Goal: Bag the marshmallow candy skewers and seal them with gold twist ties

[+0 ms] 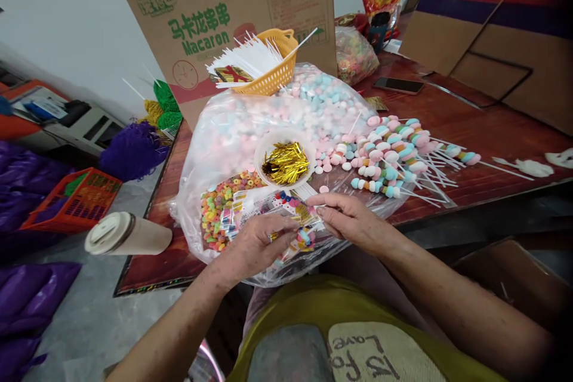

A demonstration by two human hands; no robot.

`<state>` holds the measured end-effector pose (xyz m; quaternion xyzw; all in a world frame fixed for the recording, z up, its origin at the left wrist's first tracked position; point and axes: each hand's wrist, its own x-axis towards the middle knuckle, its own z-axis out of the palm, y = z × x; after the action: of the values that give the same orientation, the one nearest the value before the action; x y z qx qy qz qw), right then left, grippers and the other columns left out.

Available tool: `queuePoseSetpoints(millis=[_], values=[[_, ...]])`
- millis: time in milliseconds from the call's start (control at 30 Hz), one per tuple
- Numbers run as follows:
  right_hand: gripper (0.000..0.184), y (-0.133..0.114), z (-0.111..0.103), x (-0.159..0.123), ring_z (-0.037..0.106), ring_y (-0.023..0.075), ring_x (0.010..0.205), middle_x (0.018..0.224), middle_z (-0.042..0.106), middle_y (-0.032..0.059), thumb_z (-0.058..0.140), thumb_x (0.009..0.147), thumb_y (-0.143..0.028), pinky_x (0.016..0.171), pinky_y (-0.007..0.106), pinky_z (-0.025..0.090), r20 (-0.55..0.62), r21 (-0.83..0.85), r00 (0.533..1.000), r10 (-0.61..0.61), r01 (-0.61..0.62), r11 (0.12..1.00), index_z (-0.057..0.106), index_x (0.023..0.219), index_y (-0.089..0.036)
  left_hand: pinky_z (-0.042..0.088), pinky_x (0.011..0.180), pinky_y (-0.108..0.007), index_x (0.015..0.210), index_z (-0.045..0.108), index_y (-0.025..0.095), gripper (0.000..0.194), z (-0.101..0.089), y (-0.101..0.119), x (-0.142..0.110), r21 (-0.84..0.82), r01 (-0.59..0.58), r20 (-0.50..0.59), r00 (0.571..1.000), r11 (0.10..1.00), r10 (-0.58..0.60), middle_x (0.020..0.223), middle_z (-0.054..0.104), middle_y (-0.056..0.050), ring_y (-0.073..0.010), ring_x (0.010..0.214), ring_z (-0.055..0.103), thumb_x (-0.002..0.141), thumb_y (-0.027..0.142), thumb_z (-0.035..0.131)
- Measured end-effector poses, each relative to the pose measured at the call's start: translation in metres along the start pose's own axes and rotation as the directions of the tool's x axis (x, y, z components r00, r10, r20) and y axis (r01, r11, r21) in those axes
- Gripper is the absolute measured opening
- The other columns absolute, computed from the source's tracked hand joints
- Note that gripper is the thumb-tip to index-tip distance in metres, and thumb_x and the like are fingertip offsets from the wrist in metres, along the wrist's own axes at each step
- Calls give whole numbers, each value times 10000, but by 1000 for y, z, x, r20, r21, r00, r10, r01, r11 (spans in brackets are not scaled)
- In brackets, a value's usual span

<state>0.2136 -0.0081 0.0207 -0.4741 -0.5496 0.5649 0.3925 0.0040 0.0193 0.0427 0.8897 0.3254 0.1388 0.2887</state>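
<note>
Evidently, the right hand (353,221) had its thumb and forefinger closed in a pinch on the upper edge of a see-through packet (307,236). The left hand (257,245) curved over the packet's other side, fingers bent and touching it; whether they gripped could not be told. Between the 2 hands, low in front of the person, the packet showed pink, blue and yellow pieces. Holding it from both sides probably kept the slippery film steady.

Just beneath lay a pile of printed wrappers (255,203), beside multicoloured candy rings (210,218). Just beyond, a white bowl (261,158) held gold strips (289,162), likely set near the fingers for easy picking. Everything rested on a large plastic bag (215,125) of pastel candies, which seemed to serve as a soft work surface.

At the bag's far side, a yellow basket (273,80) carried white sticks (250,59), their ends jutting out, perhaps for quick grasping. To the right, candy skewers (389,155) lay heaped, most sticks pointing right. Further out on the red-brown table (470,113) was a phone (398,85); a lidded cup (147,236) appeared at the left edge.
</note>
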Motion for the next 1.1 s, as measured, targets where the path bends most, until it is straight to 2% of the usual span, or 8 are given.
queuePoseSetpoints(millis=[133,333,600,700,800,867,967,1100], values=[[363,-1,0,0,274,70,419,468,298,-89,459,809,-355,431,214,246,8,-78,998,-54,55,995,608,1000,-84,457,692,-242,1032,605,152,273,-7,8,7,232,-304,192,945,924,263,836,665,-64,-139,751,608,897,154,367],[337,-1,-5,-1,452,110,531,526,461,-41,450,836,-302,545,238,374,31,-211,992,-119,122,970,635,1031,-98,410,598,-255,773,570,153,185,-18,22,14,441,-523,401,842,730,362,693,613,-27,-140,623,554,872,129,416],[356,-9,5,-1,593,172,880,935,674,54,391,798,-159,820,304,452,220,-255,949,-225,278,926,651,1041,-143,413,607,-274,715,550,166,248,-3,20,22,513,-608,297,788,606,540,663,599,-16,-129,596,536,880,109,375],[356,-5,4,1,568,146,701,783,651,44,426,795,-206,674,269,461,118,-207,984,-136,159,965,637,1066,-112,441,639,-265,735,562,165,251,12,12,25,418,-486,68,860,768,506,668,606,-23,-127,618,556,884,136,363],[411,-3,-5,-2,388,85,457,521,457,-45,457,811,-316,458,205,335,46,-73,998,-48,51,996,603,1116,-81,476,689,-263,946,568,164,242,15,3,23,-2,-96,-218,972,995,93,836,638,-53,-138,739,596,920,286,360],[443,-4,-10,-5,300,68,416,472,343,-80,478,801,-362,415,196,255,18,-5,999,-40,40,999,596,1113,-71,483,716,-272,1006,564,161,336,9,0,18,-288,122,-83,985,950,-151,893,634,-60,-151,791,594,933,384,323],[443,-9,-10,-6,302,69,421,468,323,-82,500,787,-369,407,199,225,-29,6,999,-37,37,999,596,1099,-69,470,709,-267,957,615,177,383,-1,5,8,-404,268,312,939,875,-143,840,629,-44,-168,785,571,908,456,358],[377,-12,-4,-3,325,69,439,489,355,-67,496,807,-354,410,196,227,-21,-25,997,-72,72,997,618,1061,-104,441,588,-221,984,615,202,347,3,23,1,-521,432,414,882,736,-224,864,638,-49,-151,705,572,879,466,417]])
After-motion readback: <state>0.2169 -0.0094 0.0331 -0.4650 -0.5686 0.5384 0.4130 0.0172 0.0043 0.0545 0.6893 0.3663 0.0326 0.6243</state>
